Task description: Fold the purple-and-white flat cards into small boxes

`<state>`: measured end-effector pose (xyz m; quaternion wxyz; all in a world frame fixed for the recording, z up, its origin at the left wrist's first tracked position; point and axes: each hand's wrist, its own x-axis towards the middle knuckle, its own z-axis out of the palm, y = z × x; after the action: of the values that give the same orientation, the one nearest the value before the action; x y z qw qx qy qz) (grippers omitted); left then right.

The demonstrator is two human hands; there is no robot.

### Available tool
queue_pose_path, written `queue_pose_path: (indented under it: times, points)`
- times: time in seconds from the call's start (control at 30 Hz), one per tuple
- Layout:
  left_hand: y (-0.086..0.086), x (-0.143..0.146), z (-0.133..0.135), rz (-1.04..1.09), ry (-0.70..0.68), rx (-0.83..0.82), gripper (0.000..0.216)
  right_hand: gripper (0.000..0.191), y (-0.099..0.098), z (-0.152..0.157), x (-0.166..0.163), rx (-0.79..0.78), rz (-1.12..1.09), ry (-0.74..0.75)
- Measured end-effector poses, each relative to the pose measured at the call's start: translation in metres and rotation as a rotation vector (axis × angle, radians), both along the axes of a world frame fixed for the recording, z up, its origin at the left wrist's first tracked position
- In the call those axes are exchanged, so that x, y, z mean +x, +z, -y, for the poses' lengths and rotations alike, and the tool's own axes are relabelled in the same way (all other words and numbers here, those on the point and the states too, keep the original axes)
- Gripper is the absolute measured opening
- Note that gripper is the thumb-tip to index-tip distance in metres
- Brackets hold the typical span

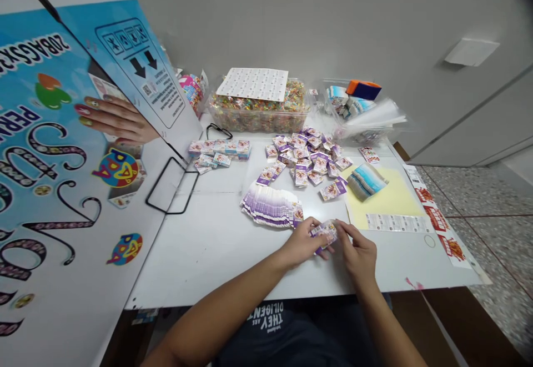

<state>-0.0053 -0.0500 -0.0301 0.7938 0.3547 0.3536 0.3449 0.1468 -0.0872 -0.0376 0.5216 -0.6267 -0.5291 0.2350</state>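
My left hand (306,244) grips a small purple and white printed packet (328,232) just above the table's front part. On the packet's right edge, the fingertips of my right hand (357,251) are pinched together; what exactly lies between them is too small to make out. Right behind my left hand, a fanned row of purple and white cards (270,206) lies on the table. Past that row is a loose pile of small purple and white packets (306,156). A stack of blue and grey strips (366,181) rests on a yellow sheet (395,189) to the right.
A clear tub of colourful pieces (258,118) stands at the back, with a label sheet (254,84) on top. Another clear bin (370,134) is at back right. Left are boxed packets (220,149), glasses (219,131), a black frame (166,211) and a large printed box (83,134).
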Motion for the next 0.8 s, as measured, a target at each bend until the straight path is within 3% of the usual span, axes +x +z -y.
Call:
queue_pose_path:
  times: [0.2,0.4,0.5,0.8]
  points:
    - [0.003,0.000,-0.001,-0.006,-0.021,0.131,0.051,0.026,0.004,0.002,0.005,0.097,0.083,0.170]
    - [0.007,-0.002,0.000,0.006,-0.103,0.215,0.047,0.020,0.019,0.001,0.013,-0.233,-0.407,0.169]
    - [0.009,-0.003,0.000,0.003,-0.137,0.239,0.046,0.023,0.027,-0.002,0.016,-0.294,-0.607,0.225]
    - [0.011,-0.004,0.000,0.010,-0.123,0.251,0.044,0.026,0.033,0.000,-0.008,-0.252,-0.816,0.047]
